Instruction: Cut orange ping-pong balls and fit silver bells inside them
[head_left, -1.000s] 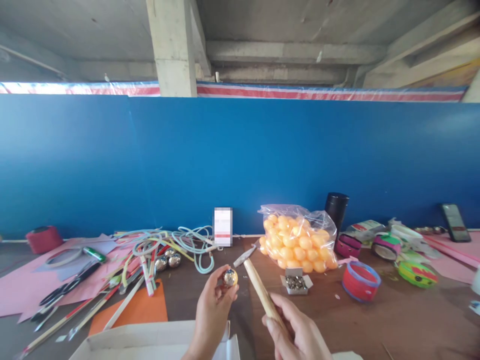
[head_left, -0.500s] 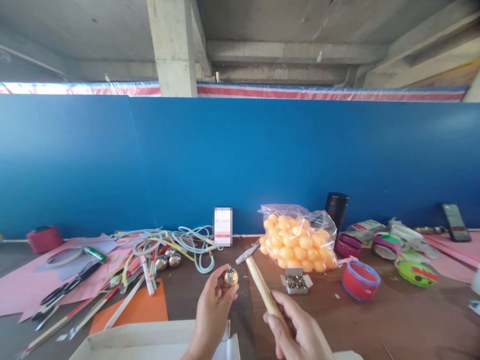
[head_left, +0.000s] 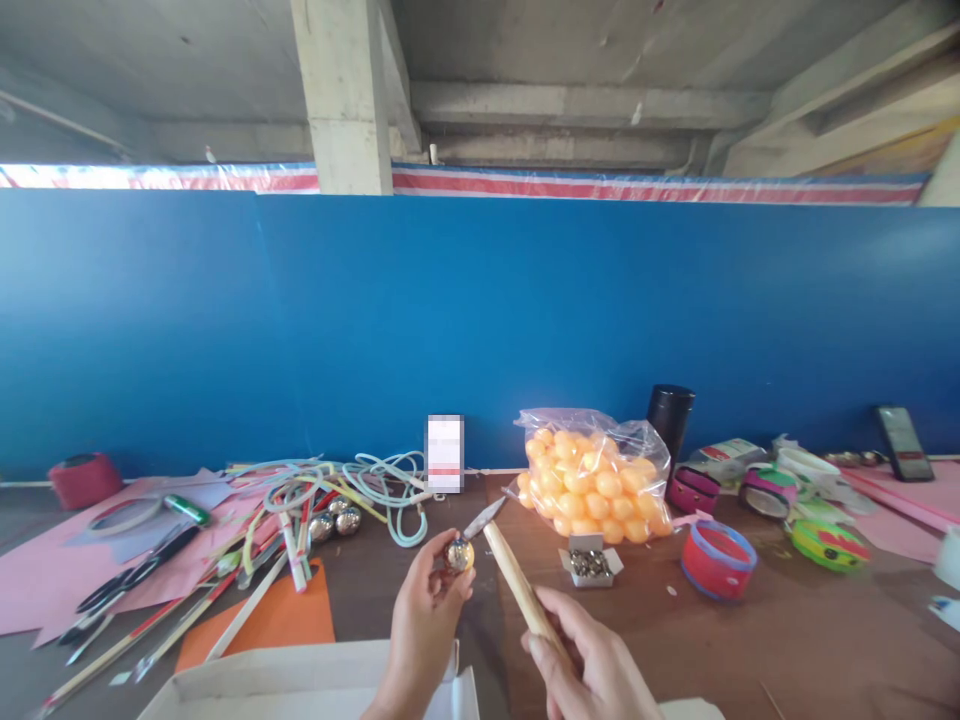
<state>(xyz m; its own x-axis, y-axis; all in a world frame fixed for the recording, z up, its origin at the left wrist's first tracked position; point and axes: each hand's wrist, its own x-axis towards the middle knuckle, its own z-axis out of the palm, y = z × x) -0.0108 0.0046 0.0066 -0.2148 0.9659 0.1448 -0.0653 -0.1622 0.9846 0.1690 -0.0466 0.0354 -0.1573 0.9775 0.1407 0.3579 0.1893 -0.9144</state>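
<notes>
Currently: left hand [head_left: 426, 598] pinching polished metal ball [head_left: 460, 555]; right hand [head_left: 592, 648] gripping wooden-handled hammer [head_left: 516, 575], head at ball, contact unclear. Apparent step: tapping; next move calls for steady aim.

No readable text or numbers

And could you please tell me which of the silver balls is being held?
The ball in the left hand, beside the hammer; the other silver balls lie on the table.
</notes>
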